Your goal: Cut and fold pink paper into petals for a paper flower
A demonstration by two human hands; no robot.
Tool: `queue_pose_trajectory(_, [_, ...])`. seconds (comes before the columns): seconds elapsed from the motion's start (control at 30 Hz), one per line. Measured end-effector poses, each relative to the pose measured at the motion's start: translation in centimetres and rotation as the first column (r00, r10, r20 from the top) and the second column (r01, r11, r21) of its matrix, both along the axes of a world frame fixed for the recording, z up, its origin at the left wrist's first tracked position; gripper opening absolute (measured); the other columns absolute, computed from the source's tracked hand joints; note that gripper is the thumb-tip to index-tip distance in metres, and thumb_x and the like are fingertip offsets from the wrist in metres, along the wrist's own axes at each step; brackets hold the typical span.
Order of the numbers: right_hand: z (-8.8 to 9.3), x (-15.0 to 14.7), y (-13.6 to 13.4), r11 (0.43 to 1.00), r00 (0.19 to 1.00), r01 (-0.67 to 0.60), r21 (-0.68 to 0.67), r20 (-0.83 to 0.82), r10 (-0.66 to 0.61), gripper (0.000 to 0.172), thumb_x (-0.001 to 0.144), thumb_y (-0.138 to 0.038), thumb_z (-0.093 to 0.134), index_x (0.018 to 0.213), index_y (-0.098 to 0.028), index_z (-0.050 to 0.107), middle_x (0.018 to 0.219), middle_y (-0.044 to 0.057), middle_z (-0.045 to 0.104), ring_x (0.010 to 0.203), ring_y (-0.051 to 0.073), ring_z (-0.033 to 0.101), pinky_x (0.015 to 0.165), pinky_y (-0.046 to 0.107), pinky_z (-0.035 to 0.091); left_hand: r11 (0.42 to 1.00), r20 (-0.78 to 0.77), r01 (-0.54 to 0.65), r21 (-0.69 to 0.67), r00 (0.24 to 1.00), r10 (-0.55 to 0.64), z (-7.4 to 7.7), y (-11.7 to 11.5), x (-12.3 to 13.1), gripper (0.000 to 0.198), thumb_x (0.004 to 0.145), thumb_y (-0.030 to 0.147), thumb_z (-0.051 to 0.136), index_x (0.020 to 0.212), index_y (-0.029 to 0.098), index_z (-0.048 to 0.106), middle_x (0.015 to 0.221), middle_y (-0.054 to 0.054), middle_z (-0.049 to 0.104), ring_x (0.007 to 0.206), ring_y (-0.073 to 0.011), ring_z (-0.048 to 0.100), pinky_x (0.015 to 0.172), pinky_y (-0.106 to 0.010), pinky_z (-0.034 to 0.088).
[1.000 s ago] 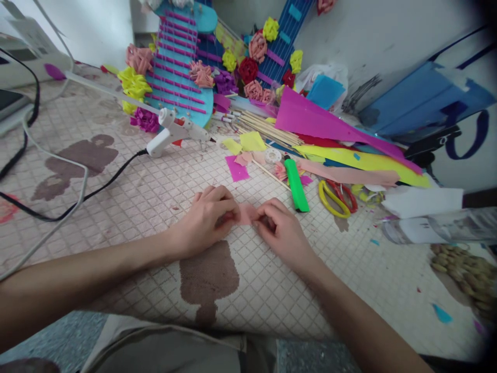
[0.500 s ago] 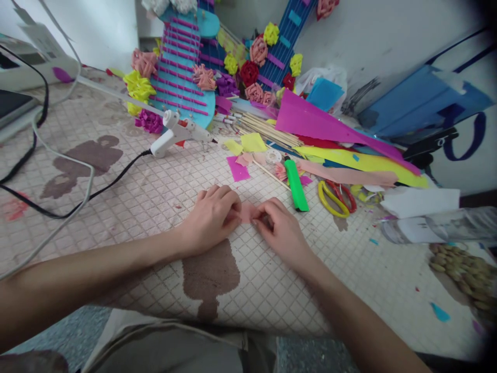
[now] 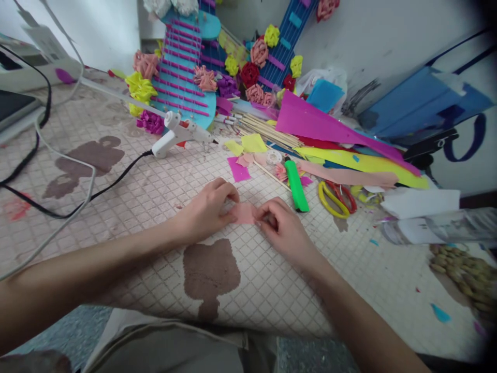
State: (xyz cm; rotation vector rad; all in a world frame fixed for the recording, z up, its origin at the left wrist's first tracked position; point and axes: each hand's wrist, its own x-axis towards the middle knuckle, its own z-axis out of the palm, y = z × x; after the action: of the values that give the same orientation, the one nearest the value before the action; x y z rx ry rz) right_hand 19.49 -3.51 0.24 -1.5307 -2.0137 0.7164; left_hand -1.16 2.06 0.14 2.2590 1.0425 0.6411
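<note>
A small piece of pink paper [image 3: 245, 213] is stretching between two hands at the middle of the frame, over the pale, checked worktop [image 3: 267, 285]. The right hand [image 3: 285, 228] is pinching the paper's right end between thumb and fingertips. The left hand [image 3: 207, 210] is resting its thumb at the left end while its fingers are curling above; whether that grip is closing on the paper, I cannot tell.

Just above the hands, a purple square [image 3: 238, 170] is lying near a yellow square [image 3: 254, 142]. To the upper right of the paper, a green cutter [image 3: 296, 186] is lying near scissors [image 3: 338, 212] with yellow and red handles. A white glue gun [image 3: 174, 133] is resting left of upper centre, its black cord [image 3: 120, 178] trailing left. Thin sticks [image 3: 267, 128] are lying beside a large purple sheet [image 3: 318, 122] at the upper right. A clear bottle [image 3: 462, 227] is lying at the right edge.
</note>
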Motion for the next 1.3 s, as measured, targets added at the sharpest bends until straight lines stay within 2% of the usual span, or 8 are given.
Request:
queue_pose_trajectory(0.1, [-0.1,0.5,0.1,1.0,0.999,0.012,-0.023,-0.041,-0.013,0.011,0.082,-0.012,0.055,0.088,-0.021,0.054,0.089,0.001,0.055,0.07,0.012,0.051,0.063,0.027,0.042,0.997,0.024,-0.003,-0.079,1.0,0.005,0.4,0.5,-0.2,0.022,0.079,0.03,0.061,0.095,0.015,0.058,0.093,-0.006,0.058,0.079,-0.0174,0.055,0.07,-0.031,0.046])
queue_pose_trajectory(0.17, [-0.3,0.6,0.3,0.998,0.996,0.064,-0.026,-0.061,-0.065,0.007,0.084,-0.016,0.054,0.09,-0.02,0.053,0.088,0.002,0.056,0.07,0.013,0.053,0.064,0.028,0.043,0.994,0.029,-0.009,-0.105,1.0,0.012,0.4,0.7,-0.1,0.018,0.084,0.026,0.054,0.097,0.015,0.058,0.091,-0.006,0.06,0.075,-0.0156,0.056,0.069,-0.03,0.046])
queue_pose_trajectory(0.27, [-0.3,0.3,0.5,0.992,0.993,0.121,0.02,-0.014,-0.121,0.006,0.084,-0.017,0.054,0.089,-0.02,0.054,0.087,0.003,0.057,0.072,0.014,0.054,0.065,0.029,0.044,0.998,-0.016,-0.015,-0.068,1.0,0.014,0.1,0.9,0.3,0.019,0.082,0.016,0.05,0.099,0.015,0.058,0.092,-0.006,0.06,0.075,-0.0151,0.057,0.068,-0.029,0.047])
queue_pose_trajectory(0.4, [0.0,-0.4,0.6,0.994,0.991,0.096,0.059,0.091,-0.101,0.008,0.08,-0.012,0.054,0.082,-0.02,0.054,0.086,0.003,0.054,0.072,0.015,0.053,0.067,0.031,0.044,0.999,-0.105,-0.018,0.029,0.994,0.02,-0.3,0.8,0.6,0.019,0.078,0.016,0.055,0.097,0.015,0.061,0.092,-0.007,0.059,0.08,-0.0181,0.058,0.071,-0.032,0.048])
queue_pose_trajectory(0.6, [0.1,-0.2,0.9,0.998,0.996,0.053,0.037,0.067,-0.055,0.011,0.077,-0.009,0.053,0.077,-0.02,0.054,0.085,0.002,0.054,0.073,0.015,0.052,0.065,0.029,0.042,1.0,-0.061,-0.016,0.019,0.998,0.018,-0.1,0.7,0.8,0.018,0.076,0.015,0.055,0.094,0.014,0.061,0.096,-0.007,0.059,0.07,-0.0141,0.055,0.062,-0.028,0.046])
queue_pose_trajectory(0.87, [0.2,0.0,1.0,0.994,0.995,0.102,0.024,0.019,-0.103,0.012,0.079,-0.012,0.054,0.089,-0.018,0.055,0.084,0.003,0.058,0.071,0.015,0.054,0.064,0.028,0.043,0.998,-0.096,0.0,-0.058,0.995,-0.005,0.3,0.8,0.8,0.015,0.073,0.014,0.056,0.086,0.016,0.063,0.07,0.0,0.06,0.065,-0.0138,0.054,0.058,-0.025,0.04])
queue_pose_trajectory(1.07, [0.3,-0.2,0.9,0.995,0.994,0.092,0.043,0.057,-0.095,0.005,0.081,-0.015,0.055,0.084,-0.019,0.056,0.085,0.003,0.057,0.073,0.015,0.054,0.065,0.029,0.044,1.0,-0.077,0.024,-0.01,0.997,-0.024,0.4,0.7,0.7,0.009,0.071,0.012,0.056,0.078,0.016,0.06,0.079,-0.003,0.059,0.071,-0.0147,0.054,0.062,-0.026,0.042])
queue_pose_trajectory(1.3, [0.3,-0.2,1.0,0.998,0.997,0.065,0.02,0.026,-0.066,0.007,0.079,-0.013,0.054,0.079,-0.02,0.054,0.078,0.001,0.058,0.071,0.015,0.054,0.064,0.029,0.042,0.997,0.038,0.026,-0.071,0.999,-0.023,0.1,0.8,0.9,0.02,0.074,0.015,0.056,0.094,0.015,0.059,0.084,-0.004,0.061,0.072,-0.0143,0.055,0.063,-0.026,0.044])
